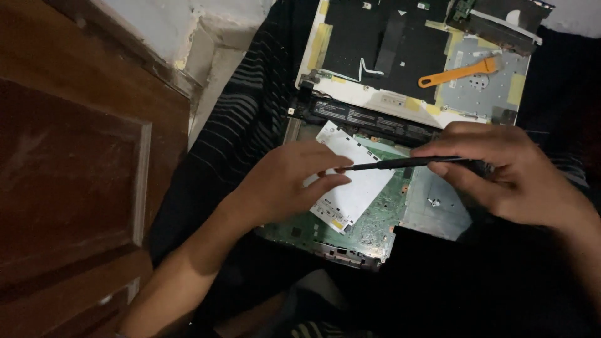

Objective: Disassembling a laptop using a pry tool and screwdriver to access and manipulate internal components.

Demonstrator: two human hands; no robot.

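Both our hands hover over an opened laptop. Our right hand (507, 181) pinches a thin black tool (400, 163) between thumb and fingers, closed around its handle end, with the shaft lying almost level and pointing left. Our left hand (288, 184) is half curled, its fingertips (341, 164) meeting the tip of the tool; whether they actually grip it we cannot tell. Just beneath that meeting point lies a white shield plate (357, 181), tilted, resting on a green circuit board (375, 222). A silvery metal plate (438, 206) sits to the right of the board, partly under our right hand. Behind the board runs a long black battery bar (369, 119), and beyond it lies the laptop's white bottom cover (375, 94), covered inside with black sheet and yellowish tape patches. An orange pry tool (460, 72) rests on the cover's grey metal part, well apart from both hands. Everything lies on a dark striped cloth (244, 125); a brown wooden door (75, 175) stands at left
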